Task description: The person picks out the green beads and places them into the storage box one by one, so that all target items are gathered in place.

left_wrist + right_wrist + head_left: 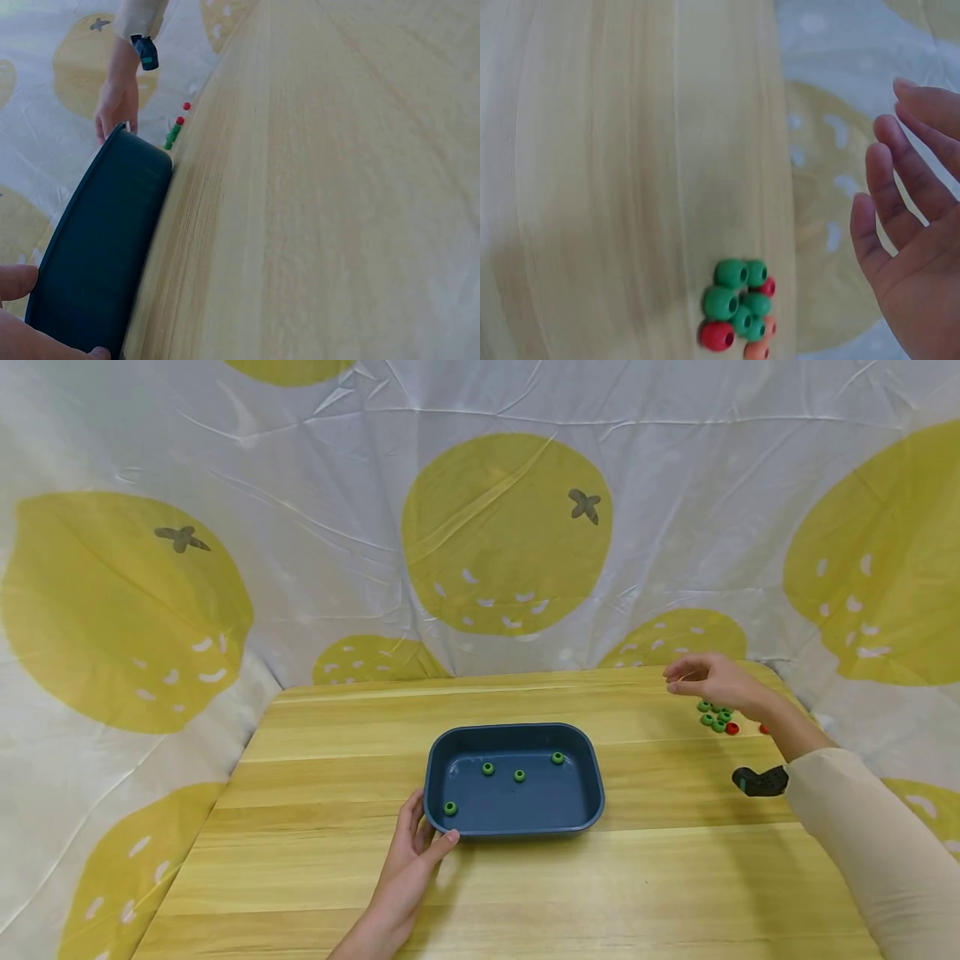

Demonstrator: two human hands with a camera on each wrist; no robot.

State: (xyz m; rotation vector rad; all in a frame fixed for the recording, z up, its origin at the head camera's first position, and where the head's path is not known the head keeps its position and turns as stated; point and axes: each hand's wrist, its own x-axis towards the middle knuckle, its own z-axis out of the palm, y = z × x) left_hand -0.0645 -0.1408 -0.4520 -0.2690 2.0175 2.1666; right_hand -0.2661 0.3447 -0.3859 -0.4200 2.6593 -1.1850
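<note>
The left hand's thumb [447,840] lies over the near rim of the blue tray [525,814], with the other fingers against its outer left side; the left hand [405,864] is thus grasping the tray at its lower-left corner, below centre in the head view. The fingers [885,180] of the right hand [716,681] are released and loosely bent, at the right edge of the right wrist view. Inside the tray sit four green beads [520,776]: one close to the gripped corner, near the left thumb, two around the middle and one toward the upper right. A group of loose beads [721,304], green, red and orange, lies on the table [337,827] at the bottom centre of the right wrist view, apart from the right fingers; in the head view it shows at right, just below the right hand and wrist. Further out, a dark device [759,782] shows beside the cuff of the pale sleeve [862,827], right of centre. A white cloth [337,485] printed with yellow fruit fills the upper part of the head view and continues down both sides.
</note>
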